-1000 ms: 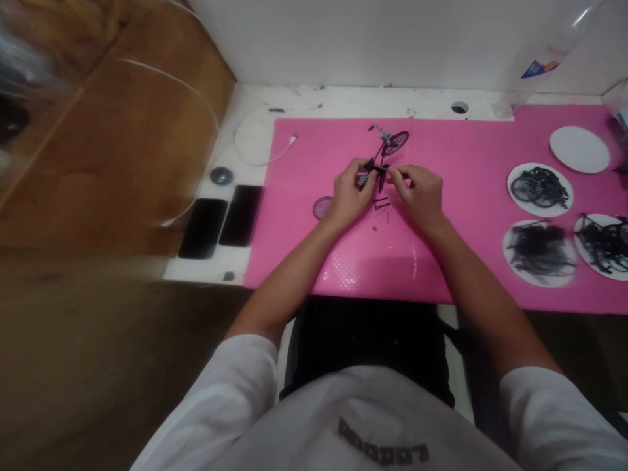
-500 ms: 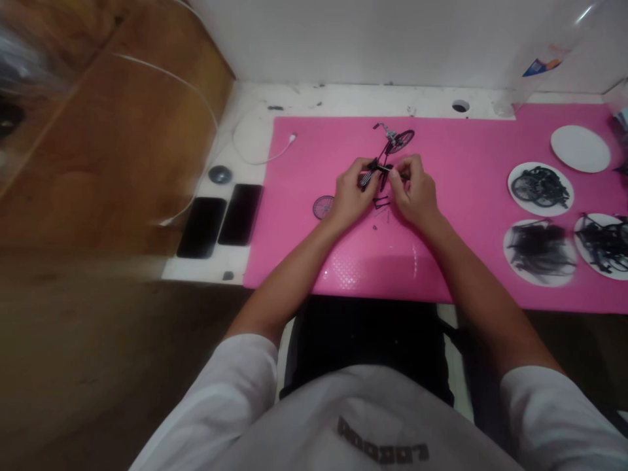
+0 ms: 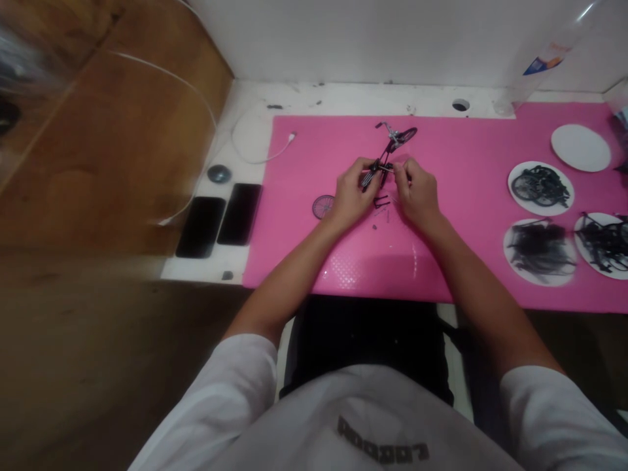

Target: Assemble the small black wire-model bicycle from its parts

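Observation:
A small model bicycle [image 3: 387,156] with one wheel at its far end lies over the pink mat. My left hand [image 3: 354,193] is closed on the near end of its frame. My right hand [image 3: 416,191] is pinched beside the frame, at the end of a thin pale rod [image 3: 387,170] that reaches toward it. A loose spoked wheel [image 3: 323,207] rests left of my left wrist. Between my hands a small black bracket-like part [image 3: 380,202] and tiny bits [image 3: 375,227] lie on the mat.
White plates with black bicycle parts [image 3: 540,187] and a bare white plate [image 3: 581,148] stand at the right. Two dark phones [image 3: 239,214], a round dark object [image 3: 219,174] and a white cable [image 3: 292,137] are at the left. A clear bottle [image 3: 544,62] is at the back right.
My right hand has drawn slightly right, away from the frame, and its fingers are closer together. The bicycle's far end has shifted slightly right. My left hand has barely moved.

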Motion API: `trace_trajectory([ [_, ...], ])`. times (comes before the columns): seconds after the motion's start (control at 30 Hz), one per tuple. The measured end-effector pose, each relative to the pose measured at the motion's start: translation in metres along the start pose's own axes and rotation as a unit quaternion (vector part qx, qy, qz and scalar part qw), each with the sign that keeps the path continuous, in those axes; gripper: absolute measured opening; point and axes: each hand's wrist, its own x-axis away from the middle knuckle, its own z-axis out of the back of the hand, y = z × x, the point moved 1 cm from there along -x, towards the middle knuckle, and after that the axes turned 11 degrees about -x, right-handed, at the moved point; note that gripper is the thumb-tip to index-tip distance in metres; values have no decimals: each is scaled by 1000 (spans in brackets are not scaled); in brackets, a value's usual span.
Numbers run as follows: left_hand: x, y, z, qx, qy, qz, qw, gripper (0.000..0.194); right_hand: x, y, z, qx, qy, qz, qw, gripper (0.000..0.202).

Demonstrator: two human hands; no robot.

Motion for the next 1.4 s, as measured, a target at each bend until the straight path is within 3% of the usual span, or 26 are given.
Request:
trace_trajectory([
  [0.4,-3,-2,5,-25,21,-37,999,36,3,3,-3,-64,-13,4,998,60],
  [0.67,-3,-5,4,-56,11,-83,995,34,1,-2,0,-23,4,13,1000,63],
  [1.03,-4,5,11,-39,0,-13,999,29,5,-5,-4,-58,-27,-1,998,60],
  [1.4,-4,4,12,-29,-3,2,1000,31,3,-6,-3,-35,-46,-13,998,62],
])
